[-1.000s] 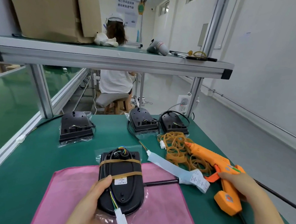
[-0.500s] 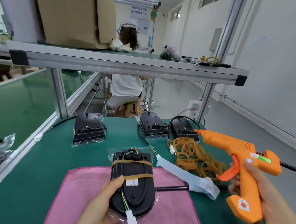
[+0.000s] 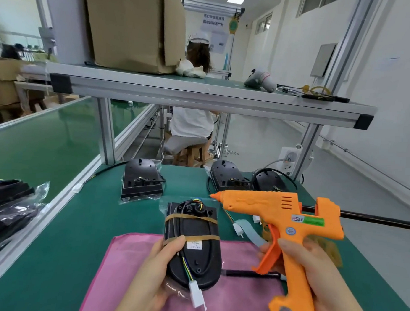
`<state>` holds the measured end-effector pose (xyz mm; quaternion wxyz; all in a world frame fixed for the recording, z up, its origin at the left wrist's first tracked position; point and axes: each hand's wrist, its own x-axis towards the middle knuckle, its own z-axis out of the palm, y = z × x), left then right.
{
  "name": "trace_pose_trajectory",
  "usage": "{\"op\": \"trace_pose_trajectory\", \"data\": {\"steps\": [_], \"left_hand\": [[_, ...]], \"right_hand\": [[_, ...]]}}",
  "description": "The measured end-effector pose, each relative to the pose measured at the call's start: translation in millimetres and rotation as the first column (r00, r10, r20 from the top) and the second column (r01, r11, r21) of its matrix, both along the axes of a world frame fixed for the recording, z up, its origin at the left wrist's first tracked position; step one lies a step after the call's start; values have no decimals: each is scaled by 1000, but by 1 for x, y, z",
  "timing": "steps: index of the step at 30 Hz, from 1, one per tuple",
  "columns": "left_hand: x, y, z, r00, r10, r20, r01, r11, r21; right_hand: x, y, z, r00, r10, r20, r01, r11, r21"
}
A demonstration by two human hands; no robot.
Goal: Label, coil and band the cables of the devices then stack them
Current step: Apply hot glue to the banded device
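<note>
The left grip (image 3: 154,269) clasps the banded device (image 3: 195,254) steady over the pink cloth (image 3: 239,304), likely so the glue gun (image 3: 279,211) grasped in the right grip (image 3: 323,278) can reach it.

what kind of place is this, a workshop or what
Most likely a factory assembly line: long green-matted benches with aluminium-frame shelves, several identical black devices awaiting work, and another worker seated at the next station.

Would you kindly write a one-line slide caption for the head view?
Left hand holds a rubber-banded black device over a pink cloth while the right hand grips an orange glue gun.
</note>
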<state>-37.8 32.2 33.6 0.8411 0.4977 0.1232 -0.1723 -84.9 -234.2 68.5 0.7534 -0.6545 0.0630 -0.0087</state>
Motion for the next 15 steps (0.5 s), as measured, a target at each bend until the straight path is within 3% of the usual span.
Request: {"op": "trace_pose_trajectory", "data": {"steps": [2, 15], "left_hand": [[1, 0, -1, 1000, -8, 3, 8, 1000, 4], [8, 0, -11, 999, -16, 33, 16, 1000, 0]], "right_hand": [[4, 2, 1, 997, -72, 14, 72, 995, -72], [-4, 12, 8, 993, -118, -28, 109, 972, -209]]}}
